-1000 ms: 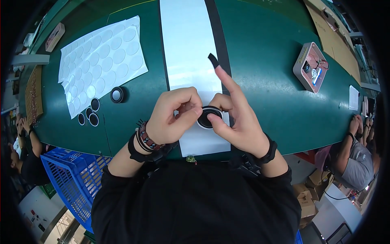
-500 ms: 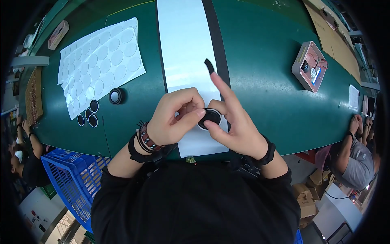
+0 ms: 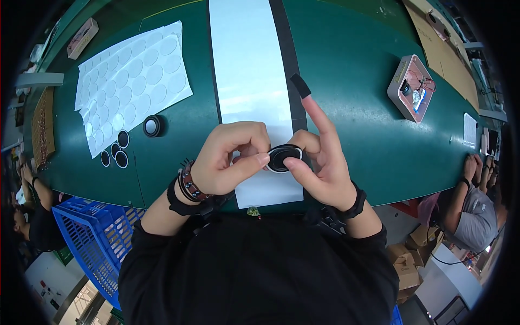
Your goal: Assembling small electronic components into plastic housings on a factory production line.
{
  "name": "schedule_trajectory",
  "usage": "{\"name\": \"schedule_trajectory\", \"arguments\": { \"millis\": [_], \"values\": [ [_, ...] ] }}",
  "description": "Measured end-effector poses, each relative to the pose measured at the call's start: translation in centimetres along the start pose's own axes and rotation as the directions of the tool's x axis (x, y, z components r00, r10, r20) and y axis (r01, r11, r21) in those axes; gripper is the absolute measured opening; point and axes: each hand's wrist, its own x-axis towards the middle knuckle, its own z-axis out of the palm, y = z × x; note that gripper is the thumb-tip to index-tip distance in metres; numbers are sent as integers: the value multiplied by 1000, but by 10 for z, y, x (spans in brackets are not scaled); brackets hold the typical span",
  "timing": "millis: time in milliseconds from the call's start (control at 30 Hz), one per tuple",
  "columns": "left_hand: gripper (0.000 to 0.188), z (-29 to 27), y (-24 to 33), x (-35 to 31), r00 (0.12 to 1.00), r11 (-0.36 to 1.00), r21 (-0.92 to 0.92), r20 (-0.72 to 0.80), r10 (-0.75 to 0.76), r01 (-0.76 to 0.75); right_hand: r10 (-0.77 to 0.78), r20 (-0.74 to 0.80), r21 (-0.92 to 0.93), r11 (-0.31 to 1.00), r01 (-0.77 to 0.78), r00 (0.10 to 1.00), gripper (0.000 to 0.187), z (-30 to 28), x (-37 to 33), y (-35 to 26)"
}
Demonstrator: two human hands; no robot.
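Observation:
Over the white strip, both my hands hold a black round disc (image 3: 278, 158) with a white rim, which is tilted. My left hand (image 3: 232, 158) pinches the disc's left edge between thumb and curled fingers. On its right side, the thumb of my right hand (image 3: 323, 172) presses the black face, with bent fingers behind the rim. My right index finger points up and away, and a short black strip (image 3: 301, 85) clings to its tip. Several similar white-rimmed black rings (image 3: 121, 159) lie to the left, near a thicker black round part (image 3: 153, 126) with a pale centre.
White sheets of round stickers (image 3: 132, 81) lie on the green table (image 3: 346, 70) at left. A long white strip (image 3: 249, 65) with dark borders runs down the middle. A pink casing (image 3: 406, 89) with wires stands at right. A blue crate (image 3: 92, 233) is below left. Other people sit at both sides.
My right hand has shifted a little right, its raised finger and black strip moving with it. The disc has moved slightly right and tilted more. My left hand still pinches its edge.

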Motion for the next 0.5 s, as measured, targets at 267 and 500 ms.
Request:
{"name": "schedule_trajectory", "arguments": {
  "millis": [267,500],
  "values": [
    [8,-4,2,3,979,968,-168,115,-168,186,-28,139,-94,995,42,990,79,-13,4,-4],
    [13,-10,5,6,929,937,-166,268,-257,307,-20,185,-32,999,26,982,77,-10,6,-1]
  ]
}}
